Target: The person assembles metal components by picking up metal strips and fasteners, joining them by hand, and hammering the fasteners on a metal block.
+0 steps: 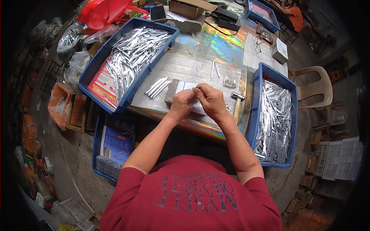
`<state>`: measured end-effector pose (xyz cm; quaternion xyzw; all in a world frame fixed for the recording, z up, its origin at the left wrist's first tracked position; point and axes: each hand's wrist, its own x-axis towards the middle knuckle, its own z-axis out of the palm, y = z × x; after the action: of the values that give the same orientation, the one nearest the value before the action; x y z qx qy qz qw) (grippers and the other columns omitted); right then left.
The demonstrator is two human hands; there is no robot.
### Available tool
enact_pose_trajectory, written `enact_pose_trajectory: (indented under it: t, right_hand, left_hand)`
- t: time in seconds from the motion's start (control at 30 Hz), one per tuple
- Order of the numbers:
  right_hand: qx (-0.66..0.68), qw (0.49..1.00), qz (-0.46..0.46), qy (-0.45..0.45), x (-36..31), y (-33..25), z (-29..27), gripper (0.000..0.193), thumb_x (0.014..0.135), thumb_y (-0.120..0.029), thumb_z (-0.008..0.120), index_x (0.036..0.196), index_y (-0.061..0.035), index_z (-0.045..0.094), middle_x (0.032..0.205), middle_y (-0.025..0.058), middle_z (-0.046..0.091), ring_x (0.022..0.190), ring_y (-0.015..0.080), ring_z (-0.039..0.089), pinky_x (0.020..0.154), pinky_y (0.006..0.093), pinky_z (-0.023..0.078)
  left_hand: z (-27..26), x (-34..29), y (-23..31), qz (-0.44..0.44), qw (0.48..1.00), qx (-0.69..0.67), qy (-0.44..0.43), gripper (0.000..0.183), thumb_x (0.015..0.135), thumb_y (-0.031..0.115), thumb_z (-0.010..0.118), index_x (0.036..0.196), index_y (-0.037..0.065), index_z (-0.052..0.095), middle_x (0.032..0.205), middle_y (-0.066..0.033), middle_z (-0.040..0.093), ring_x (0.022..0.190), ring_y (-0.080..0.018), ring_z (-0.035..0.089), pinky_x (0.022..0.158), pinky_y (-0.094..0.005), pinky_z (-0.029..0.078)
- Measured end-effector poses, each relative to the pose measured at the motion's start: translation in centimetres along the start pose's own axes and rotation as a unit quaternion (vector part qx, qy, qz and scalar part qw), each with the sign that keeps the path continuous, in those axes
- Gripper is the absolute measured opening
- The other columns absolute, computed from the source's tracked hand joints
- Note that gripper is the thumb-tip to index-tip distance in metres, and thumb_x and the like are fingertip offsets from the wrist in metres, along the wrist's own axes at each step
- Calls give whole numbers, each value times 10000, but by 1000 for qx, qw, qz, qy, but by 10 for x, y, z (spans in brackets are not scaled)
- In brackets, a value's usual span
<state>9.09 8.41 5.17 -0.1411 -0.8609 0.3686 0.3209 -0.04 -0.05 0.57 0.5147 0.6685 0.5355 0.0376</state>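
My left hand and my right hand meet above a grey block at the table's near edge. Both are closed, thumbs and fingertips pinched together. Whatever lies between them is too small or hidden to make out. Left of the block lies a short row of slim silver metal pieces. Beyond my hands, two more slim pieces form a narrow V. A small heap of shiny metal bits sits to the right, near a hammer with a wooden handle.
Blue bins of silver pieces flank me, one at the left and one at the right. A lower blue bin stands under the left one. Farther back are a phone, a cardboard box, a beige chair and a person in orange.
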Motion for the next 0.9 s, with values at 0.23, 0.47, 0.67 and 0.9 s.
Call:
enact_pose_trajectory:
  t: [0.23, 0.47, 0.67, 0.9]
  right_hand:
    - [-67, 990, -100, 71, -14, 7, 10, 72, 780, -81, 515, 744, -24, 540, 604, 99, 527, 482, 227, 515, 446, 312, 393]
    - [-89, 968, -208, 108, -35, 16, 20, 222, 687, 21, 563, 905, 40, 529, 760, 161, 563, 611, 282, 555, 528, 330, 449]
    - [-104, 965, -212, 114, -49, 24, 24, 319, 676, 5, 580, 985, 43, 511, 828, 172, 560, 694, 288, 561, 592, 338, 456]
    - [-59, 997, -12, 52, -69, 9, -4, 306, 726, -56, 546, 1024, 3, 503, 877, 165, 541, 691, 283, 534, 613, 329, 439]
  left_hand:
    - [2, -2, 1, 5, 999, -34, 28, 39, 703, 68, 559, 722, 34, 560, 635, -99, 541, 598, -256, 536, 536, -315, 420]
    - [6, -5, -7, -1, 998, -33, 53, 68, 693, 55, 560, 742, 14, 583, 701, -108, 586, 639, -233, 578, 563, -285, 450]
    - [9, -6, -4, 8, 996, -47, 72, 76, 693, 87, 573, 730, 23, 560, 651, -100, 542, 610, -257, 531, 546, -319, 416]
    - [11, -7, -8, 40, 995, -41, 84, 65, 695, 70, 577, 728, 21, 552, 635, -105, 526, 597, -264, 517, 535, -324, 406]
